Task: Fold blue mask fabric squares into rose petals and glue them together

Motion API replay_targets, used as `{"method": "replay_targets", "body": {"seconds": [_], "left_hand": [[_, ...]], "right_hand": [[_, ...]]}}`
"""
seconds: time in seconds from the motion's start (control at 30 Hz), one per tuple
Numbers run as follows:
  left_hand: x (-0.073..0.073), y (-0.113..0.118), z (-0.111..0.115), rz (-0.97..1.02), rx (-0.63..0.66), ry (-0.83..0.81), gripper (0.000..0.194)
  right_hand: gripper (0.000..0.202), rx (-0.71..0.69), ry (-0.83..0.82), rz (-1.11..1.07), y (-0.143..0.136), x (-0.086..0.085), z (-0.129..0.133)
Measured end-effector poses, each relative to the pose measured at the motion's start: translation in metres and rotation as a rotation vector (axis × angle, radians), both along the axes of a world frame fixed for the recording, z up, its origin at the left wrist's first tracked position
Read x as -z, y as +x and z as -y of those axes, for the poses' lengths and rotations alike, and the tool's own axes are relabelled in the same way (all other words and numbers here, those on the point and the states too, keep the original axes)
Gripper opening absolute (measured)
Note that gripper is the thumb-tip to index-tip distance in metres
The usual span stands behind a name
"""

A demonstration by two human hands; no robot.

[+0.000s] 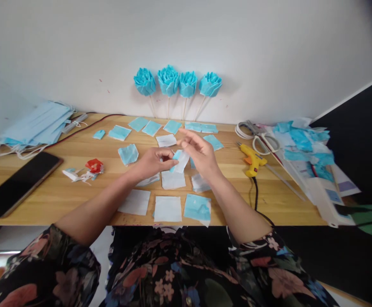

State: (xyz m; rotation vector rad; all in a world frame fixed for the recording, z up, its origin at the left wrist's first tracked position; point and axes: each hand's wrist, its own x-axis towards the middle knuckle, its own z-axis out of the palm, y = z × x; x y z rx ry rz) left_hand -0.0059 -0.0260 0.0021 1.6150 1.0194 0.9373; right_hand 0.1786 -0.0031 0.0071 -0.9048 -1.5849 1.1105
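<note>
Over the middle of the wooden table, my left hand pinches the lower left side of a small blue-and-white fabric piece. My right hand is closed on the upper right of that same piece, thumb and fingers near its top edge. Beneath and around both hands lie cut squares, some white like the one near the front edge, others blue like the one beside it. A crumpled blue square sits left of my left hand.
Four blue flowers on sticks lean on the wall. Masks, a phone and red and white scraps are left. A yellow glue gun, scissors, tape, a power strip and blue scraps are right.
</note>
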Motion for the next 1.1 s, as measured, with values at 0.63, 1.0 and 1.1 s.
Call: {"method": "replay_targets", "body": {"seconds": [0.63,1.0,1.1], "left_hand": [[0.007,-0.006,-0.01,0.366,-0.34,-0.129,0.036],[0.008,-0.004,-0.011,0.561,-0.306,-0.238,0.036],[0.009,-0.004,-0.011,0.606,-0.276,-0.266,0.034]], "right_hand": [[0.025,-0.065,-0.174,0.065,-0.001,0.001,0.001],[0.034,0.217,0.547,0.35,0.0,0.007,0.001],[0.042,0.173,0.796,0.513,-0.002,0.008,0.001]]}}
